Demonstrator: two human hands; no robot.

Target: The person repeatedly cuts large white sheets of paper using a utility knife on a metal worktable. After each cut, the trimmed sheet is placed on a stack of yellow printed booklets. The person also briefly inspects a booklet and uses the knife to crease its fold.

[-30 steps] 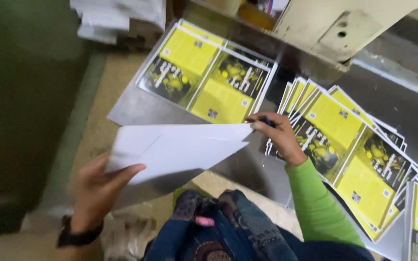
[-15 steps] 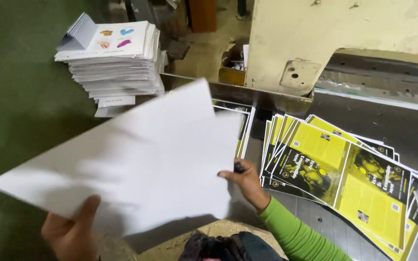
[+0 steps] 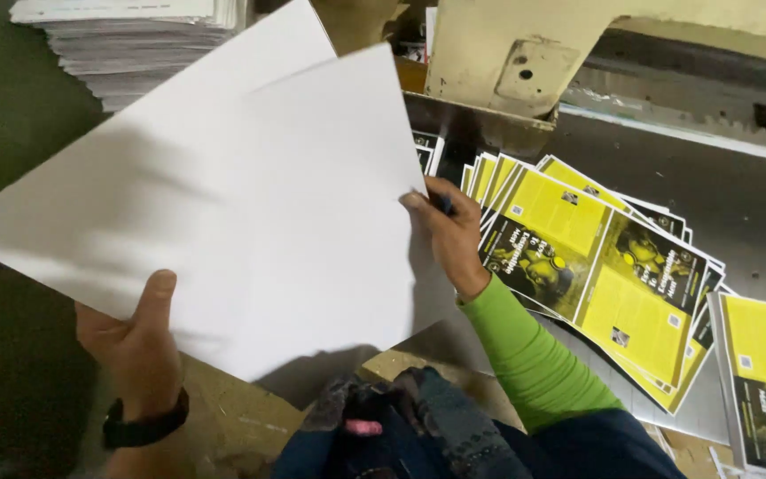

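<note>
Nearest: left hand (image 3: 139, 341), watch at wrist, thumb clamped over lower left edge of white sheets (image 3: 223, 204). Sheets lifted, blank side up, long axis running lower left to upper right, spread between both hands. Right hand (image 3: 449, 232), green sleeve, fingers closed pinching sheets' right edge; sheets lie left of those fingers. Beyond: fanned yellow covers (image 3: 605, 266) on metal table (image 3: 738, 204). Farthest: paper stack (image 3: 135, 40). Versus half a second ago: sheets closer, filling more of view.
</note>
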